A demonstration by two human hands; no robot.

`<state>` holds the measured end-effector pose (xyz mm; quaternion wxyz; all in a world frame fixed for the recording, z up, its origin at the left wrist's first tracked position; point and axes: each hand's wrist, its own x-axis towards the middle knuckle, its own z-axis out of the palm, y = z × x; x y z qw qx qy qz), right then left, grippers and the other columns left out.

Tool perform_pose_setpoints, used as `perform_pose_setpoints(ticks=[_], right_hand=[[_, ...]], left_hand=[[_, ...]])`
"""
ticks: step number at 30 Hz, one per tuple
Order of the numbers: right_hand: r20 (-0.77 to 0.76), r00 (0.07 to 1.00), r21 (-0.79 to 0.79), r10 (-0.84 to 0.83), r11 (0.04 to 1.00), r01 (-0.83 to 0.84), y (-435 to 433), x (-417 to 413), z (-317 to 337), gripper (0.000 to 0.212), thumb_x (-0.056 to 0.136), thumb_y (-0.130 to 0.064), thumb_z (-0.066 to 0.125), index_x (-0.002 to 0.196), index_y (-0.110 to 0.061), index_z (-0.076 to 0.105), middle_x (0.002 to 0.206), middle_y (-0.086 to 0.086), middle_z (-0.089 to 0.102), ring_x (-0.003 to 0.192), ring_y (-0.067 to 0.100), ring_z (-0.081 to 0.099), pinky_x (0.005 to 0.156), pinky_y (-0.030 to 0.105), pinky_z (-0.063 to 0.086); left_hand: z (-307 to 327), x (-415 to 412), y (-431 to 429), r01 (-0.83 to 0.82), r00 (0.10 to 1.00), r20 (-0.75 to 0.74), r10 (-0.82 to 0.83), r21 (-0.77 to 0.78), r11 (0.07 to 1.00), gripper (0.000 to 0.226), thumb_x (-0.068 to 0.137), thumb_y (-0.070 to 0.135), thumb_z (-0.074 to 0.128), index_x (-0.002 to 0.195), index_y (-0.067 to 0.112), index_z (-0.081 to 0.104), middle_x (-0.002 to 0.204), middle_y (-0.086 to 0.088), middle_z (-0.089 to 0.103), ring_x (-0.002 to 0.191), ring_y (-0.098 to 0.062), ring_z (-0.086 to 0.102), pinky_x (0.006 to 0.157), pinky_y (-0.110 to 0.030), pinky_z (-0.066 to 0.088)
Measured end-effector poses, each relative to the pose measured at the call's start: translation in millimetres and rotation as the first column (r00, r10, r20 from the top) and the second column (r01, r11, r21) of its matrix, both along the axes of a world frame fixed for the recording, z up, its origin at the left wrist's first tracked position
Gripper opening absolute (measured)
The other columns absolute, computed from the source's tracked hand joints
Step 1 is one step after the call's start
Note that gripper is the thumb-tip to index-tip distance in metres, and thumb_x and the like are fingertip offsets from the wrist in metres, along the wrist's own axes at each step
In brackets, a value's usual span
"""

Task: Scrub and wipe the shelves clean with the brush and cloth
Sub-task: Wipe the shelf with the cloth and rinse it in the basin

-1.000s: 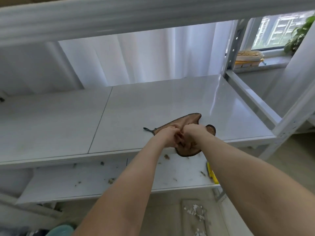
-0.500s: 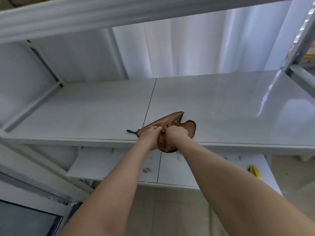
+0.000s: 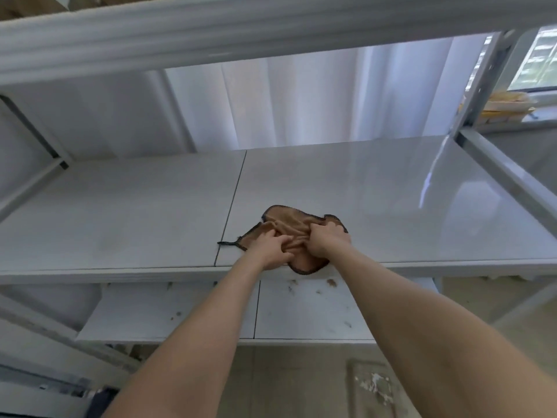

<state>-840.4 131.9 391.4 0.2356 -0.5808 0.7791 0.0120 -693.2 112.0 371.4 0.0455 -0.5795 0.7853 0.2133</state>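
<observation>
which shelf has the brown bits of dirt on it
The lower shelf: brown specks dot it, while the upper shelf holding the cloth looks clean.

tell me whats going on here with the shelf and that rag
A person is leaning over a white shelf with both hands on a brown cloth near its front edge. The left hand and right hand grip the bunched cloth side by side. The lower shelf has brown crumbs scattered on it. No brush is in view.
</observation>
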Motion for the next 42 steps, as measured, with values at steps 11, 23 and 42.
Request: perform_pose_setpoints(ticks=[11, 23, 42], right_hand=[[0.077, 0.987, -0.055, -0.139, 0.988, 0.144, -33.4, -64.3, -2.6, 0.073, 0.092, -0.030, 0.056, 0.150, -0.011, 0.017, 0.152, 0.017, 0.026, 0.139, 0.035, 0.024, 0.107, 0.040, 0.033], [0.050, 0.998, -0.123, -0.036, 0.992, 0.042, -163.5, -93.3, -26.6, 0.078, 0.096, -0.048, 0.042, 0.155, -0.018, 0.001, 0.160, 0.017, -0.001, 0.147, 0.035, -0.004, 0.119, 0.040, 0.001], [-0.151, 0.980, -0.159, 0.133, 0.975, -0.157, -355.4, -9.7, -28.8, 0.081, 0.091, -0.064, 0.031, 0.154, -0.022, 0.004, 0.159, 0.016, 0.007, 0.147, 0.035, 0.002, 0.117, 0.050, -0.005]], left_hand=[[-2.5, -92.3, -39.3, 0.045, 0.998, -0.040, -0.046, -0.026, 0.999, 0.059, 0.087, 0.043, 0.058, 0.142, 0.031, 0.040, 0.154, -0.012, 0.013, 0.140, -0.024, 0.029, 0.111, -0.032, 0.030], [-3.2, -121.1, -178.3, 0.102, 0.990, 0.099, -0.097, -0.047, 0.994, 0.067, 0.089, 0.049, 0.051, 0.148, 0.039, 0.021, 0.159, -0.008, 0.007, 0.146, -0.028, 0.007, 0.117, -0.046, 0.016], [-4.0, -18.3, -363.8, -0.002, 0.999, 0.041, 0.006, -0.098, 0.995, 0.055, 0.093, 0.048, 0.045, 0.146, 0.039, 0.030, 0.154, 0.007, 0.028, 0.141, -0.018, 0.024, 0.112, -0.032, 0.021]])
